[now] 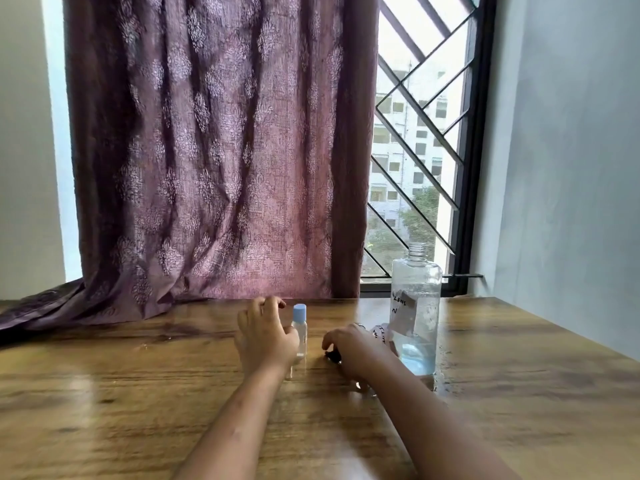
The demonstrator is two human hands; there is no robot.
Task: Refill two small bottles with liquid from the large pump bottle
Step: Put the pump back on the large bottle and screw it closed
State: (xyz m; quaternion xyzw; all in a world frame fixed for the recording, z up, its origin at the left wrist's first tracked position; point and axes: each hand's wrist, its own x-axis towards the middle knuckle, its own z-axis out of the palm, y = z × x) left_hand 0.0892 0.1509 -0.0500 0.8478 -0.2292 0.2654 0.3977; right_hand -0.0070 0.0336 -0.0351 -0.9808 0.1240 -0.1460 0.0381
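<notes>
1. At a wooden tabletop point(138, 393) before a drawn curtain point(214, 150), a person's left hand point(265, 337) sits just left of a small bottle point(300, 332). The bottle stands upright near the middle with its blue cap on. The thumb lies against its side and the fingers point(273, 302) curl loosely on the far side; whether they grip it cannot be told.
2. The right hand point(353, 349), just right of that bottle, curls its fingers point(329, 341) narrowly down onto a dark piece point(333, 356) on the tabletop, apparently pinching it.
3. The large bottle point(415, 306) stands upright at right, neck open with no pump fitted, part full of clear liquid. A clear lettered object point(379, 332) shows between it and the right hand; it is too hidden to identify.
4. The step appears to be capping or uncapping. It likely goes best with the small bottle steadied by its body and kept upright, and the right forearm kept off the open large bottle close beside it.
</notes>
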